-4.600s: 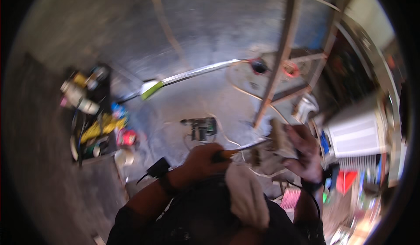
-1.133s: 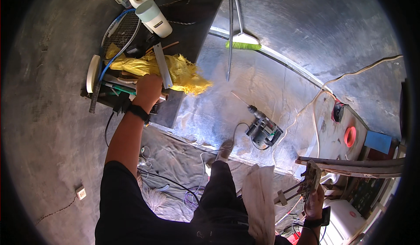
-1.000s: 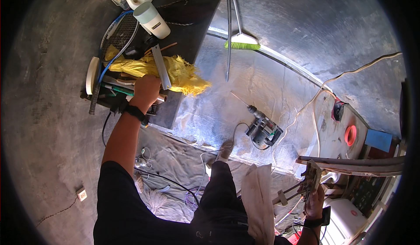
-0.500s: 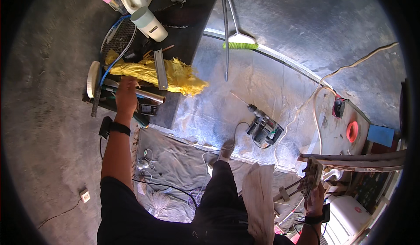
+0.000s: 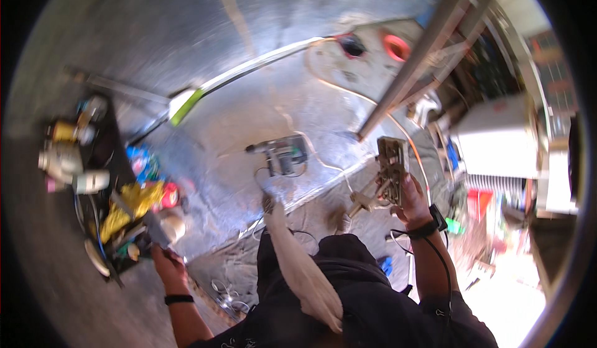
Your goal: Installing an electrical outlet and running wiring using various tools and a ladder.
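A grey metal part with small bits sticking out is held up by the right hand; its fingers are wrapped tight around the lower end. The left hand is down low at a heap of tools and bags on the floor, and it is closed on a grey tool there, though the picture is blurred at that spot. To do this well, the metal part should be kept still and upright while the tool is lifted slowly, so nothing in the heap is knocked over.

A yellow bag is seen in the heap, with a red round thing and a blue packet beside it. White bottles are stood further left. A white box is seen far right, and a red box below it.
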`<action>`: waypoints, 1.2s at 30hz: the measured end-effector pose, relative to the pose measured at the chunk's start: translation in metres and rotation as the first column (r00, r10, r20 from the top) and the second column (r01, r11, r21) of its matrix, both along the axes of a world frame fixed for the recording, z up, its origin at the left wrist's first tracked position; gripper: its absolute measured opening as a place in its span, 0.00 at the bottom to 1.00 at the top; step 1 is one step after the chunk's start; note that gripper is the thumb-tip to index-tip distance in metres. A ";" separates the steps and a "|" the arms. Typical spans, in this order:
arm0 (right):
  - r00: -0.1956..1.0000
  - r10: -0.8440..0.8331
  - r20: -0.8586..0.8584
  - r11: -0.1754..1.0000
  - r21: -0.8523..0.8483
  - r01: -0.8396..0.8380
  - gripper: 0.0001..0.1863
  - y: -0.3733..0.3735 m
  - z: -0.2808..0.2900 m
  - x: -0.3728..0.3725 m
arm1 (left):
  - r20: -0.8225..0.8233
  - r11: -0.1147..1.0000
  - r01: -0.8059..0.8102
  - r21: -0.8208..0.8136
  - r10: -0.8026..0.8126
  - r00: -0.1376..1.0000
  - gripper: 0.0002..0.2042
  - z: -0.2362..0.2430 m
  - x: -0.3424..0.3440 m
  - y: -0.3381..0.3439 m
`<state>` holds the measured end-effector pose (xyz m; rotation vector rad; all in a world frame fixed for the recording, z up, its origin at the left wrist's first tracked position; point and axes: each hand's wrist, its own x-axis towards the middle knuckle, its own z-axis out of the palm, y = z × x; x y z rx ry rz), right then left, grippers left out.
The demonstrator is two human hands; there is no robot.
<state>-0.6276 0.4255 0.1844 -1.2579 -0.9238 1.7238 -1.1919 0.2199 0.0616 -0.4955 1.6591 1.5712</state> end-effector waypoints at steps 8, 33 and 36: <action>0.793 -0.567 -0.223 0.803 0.068 0.593 0.34 -0.109 0.019 0.222 | 0.057 0.852 0.508 -0.128 -0.505 0.861 0.05 0.017 0.229 0.061; 0.436 -0.746 -0.504 0.436 0.127 0.891 0.29 -0.029 0.092 0.570 | -0.667 0.578 0.767 0.279 -0.458 0.588 0.14 0.200 0.585 0.417; 0.515 -0.657 -0.550 0.491 0.206 0.847 0.31 0.061 0.106 0.597 | -0.734 0.557 0.731 0.394 -0.288 0.615 0.17 0.246 0.626 0.504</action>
